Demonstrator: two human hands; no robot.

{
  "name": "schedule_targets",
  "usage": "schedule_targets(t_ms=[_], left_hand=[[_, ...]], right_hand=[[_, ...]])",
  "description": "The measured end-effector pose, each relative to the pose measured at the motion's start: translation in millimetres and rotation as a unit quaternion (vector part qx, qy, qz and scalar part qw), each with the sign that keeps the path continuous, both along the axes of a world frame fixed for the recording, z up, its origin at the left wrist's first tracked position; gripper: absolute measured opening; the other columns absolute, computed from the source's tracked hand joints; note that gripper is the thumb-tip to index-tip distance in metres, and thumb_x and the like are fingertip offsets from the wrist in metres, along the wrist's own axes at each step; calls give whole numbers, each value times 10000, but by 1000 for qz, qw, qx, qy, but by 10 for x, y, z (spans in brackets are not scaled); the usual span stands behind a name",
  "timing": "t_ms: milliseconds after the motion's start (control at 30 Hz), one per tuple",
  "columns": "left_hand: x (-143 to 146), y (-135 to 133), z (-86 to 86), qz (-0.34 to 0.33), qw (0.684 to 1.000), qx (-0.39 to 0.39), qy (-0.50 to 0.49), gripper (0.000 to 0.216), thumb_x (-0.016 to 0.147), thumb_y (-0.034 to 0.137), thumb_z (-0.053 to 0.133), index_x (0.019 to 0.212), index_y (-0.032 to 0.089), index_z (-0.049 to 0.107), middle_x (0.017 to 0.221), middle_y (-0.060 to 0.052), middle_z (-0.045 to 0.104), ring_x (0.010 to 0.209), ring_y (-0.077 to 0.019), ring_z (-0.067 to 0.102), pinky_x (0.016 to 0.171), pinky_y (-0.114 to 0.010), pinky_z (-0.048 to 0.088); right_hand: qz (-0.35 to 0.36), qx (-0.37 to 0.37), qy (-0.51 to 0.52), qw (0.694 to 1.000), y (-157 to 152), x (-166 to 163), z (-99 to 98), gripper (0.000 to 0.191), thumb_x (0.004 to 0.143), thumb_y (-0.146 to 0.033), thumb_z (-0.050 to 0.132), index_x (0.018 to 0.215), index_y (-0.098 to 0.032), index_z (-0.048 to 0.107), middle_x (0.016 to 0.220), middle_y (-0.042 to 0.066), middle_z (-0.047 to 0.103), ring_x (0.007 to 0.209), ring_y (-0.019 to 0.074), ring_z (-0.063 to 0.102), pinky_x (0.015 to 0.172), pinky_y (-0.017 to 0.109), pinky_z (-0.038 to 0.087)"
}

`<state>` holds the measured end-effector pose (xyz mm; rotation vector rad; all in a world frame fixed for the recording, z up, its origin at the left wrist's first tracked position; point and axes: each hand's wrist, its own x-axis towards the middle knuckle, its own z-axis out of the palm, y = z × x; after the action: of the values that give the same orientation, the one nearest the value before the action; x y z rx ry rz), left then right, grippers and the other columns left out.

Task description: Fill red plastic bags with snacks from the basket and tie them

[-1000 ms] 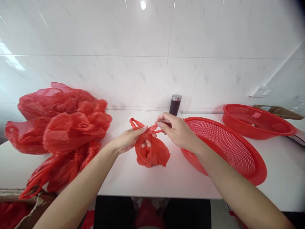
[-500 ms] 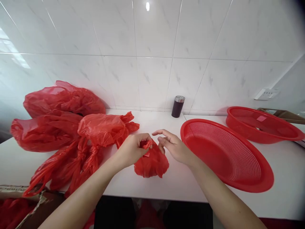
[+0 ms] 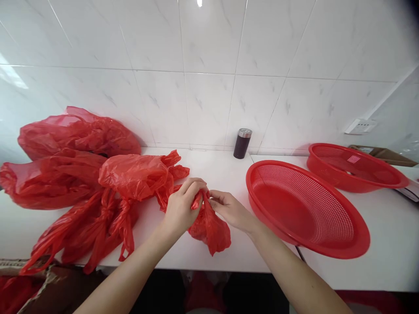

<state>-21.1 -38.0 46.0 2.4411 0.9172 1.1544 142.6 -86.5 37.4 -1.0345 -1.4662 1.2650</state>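
Observation:
A small red plastic bag (image 3: pixel 211 229) lies on the white counter (image 3: pixel 229 174) in front of me. My left hand (image 3: pixel 181 207) is closed on the bag's gathered top and handles. My right hand (image 3: pixel 229 210) pinches the same top from the right side, so both hands meet at the neck of the bag. Its bulging bottom hangs towards the counter's front edge. What is inside the bag is hidden.
A heap of larger red plastic bags (image 3: pixel 81 174) fills the left of the counter. A red perforated basket (image 3: pixel 304 207) lies tilted to the right, a second red basket (image 3: pixel 356 165) behind it. A dark cylindrical flask (image 3: pixel 242 143) stands by the tiled wall. A cardboard box (image 3: pixel 39 288) sits lower left.
My right hand let go of the stretched handles, then closed again on the bag's top beside my left hand. The small bag shifted slightly lower and nearer the front edge.

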Motion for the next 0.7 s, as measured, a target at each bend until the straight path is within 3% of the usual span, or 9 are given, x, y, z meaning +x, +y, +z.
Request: schedule_targets(t_ms=[67, 167, 267, 333, 400, 500, 567, 633, 700], left_hand=[[-14, -13, -3, -21, 999, -35, -14, 277, 868, 98, 433, 1020, 251, 605, 1097, -47, 656, 995, -191, 626, 791, -299, 494], [-92, -13, -22, -60, 991, -115, -15, 344, 921, 188, 430, 1197, 277, 616, 1150, -60, 666, 1068, -221, 607, 911, -358, 473], [-284, -4, -170, -54, 977, -205, -26, 346, 947, 344, 446, 1234, 277, 627, 1154, -70, 676, 1103, -254, 588, 963, -397, 447], [-489, 3, -356, -5, 966, -256, -44, 364, 943, 421, 444, 1193, 265, 659, 1136, -70, 692, 1052, -263, 607, 955, -405, 447], [-729, 12, -541, 63, 951, -297, -54, 388, 928, 479, 449, 1091, 245, 712, 1064, -68, 722, 982, -274, 630, 935, -414, 454], [-1031, 40, -584, 94, 931, -352, -24, 399, 871, 536, 514, 981, 233, 749, 928, -66, 746, 947, -314, 646, 898, -442, 477], [-1114, 93, -385, 104, 943, -316, -19, 384, 826, 544, 576, 1042, 265, 725, 997, -58, 736, 1005, -332, 634, 917, -459, 476], [-1072, 206, -96, 172, 969, -177, -19, 452, 787, 553, 625, 1173, 320, 656, 1238, -55, 648, 1168, -356, 549, 1022, -502, 397], [-920, 401, 124, 258, 965, -19, 40, 663, 716, 599, 677, 1318, 352, 547, 1497, -64, 408, 1354, -428, 327, 1108, -608, 212]], right_hand=[[-45, 30, -14, 998, 0, 23, 33, 248, 939, -404, 493, 882, -197, 618, 824, 0, 570, 762, 138, 531, 727, 284, 446], [-143, 84, -35, 986, -44, 72, 130, 248, 962, -404, 450, 887, -210, 585, 874, 6, 581, 865, 149, 544, 835, 305, 432], [-135, 66, -29, 988, -102, 137, 93, 279, 968, -432, 433, 843, -218, 560, 834, 2, 590, 860, 153, 574, 855, 311, 437], [-168, 23, 10, 985, -110, 196, -101, 304, 945, -480, 461, 814, -219, 547, 775, -4, 592, 815, 163, 603, 837, 319, 460], [-246, -24, 54, 967, -89, 254, -415, 343, 896, -540, 514, 774, -220, 528, 698, -11, 577, 732, 174, 606, 751, 316, 488], [-327, -73, 79, 939, -44, 286, -917, 389, 861, -585, 535, 731, -219, 508, 663, -4, 560, 648, 176, 572, 621, 296, 483], [-354, -68, 83, 929, -35, 261, -1138, 382, 874, -587, 510, 756, -224, 521, 699, 3, 566, 648, 176, 563, 609, 298, 487], [-367, -47, 79, 926, -48, 219, -1229, 355, 879, -581, 506, 822, -234, 557, 738, 6, 571, 664, 182, 561, 626, 309, 501], [-371, -35, 69, 925, -74, 186, -1226, 337, 872, -570, 520, 947, -250, 591, 787, 11, 577, 683, 190, 564, 649, 323, 516]])
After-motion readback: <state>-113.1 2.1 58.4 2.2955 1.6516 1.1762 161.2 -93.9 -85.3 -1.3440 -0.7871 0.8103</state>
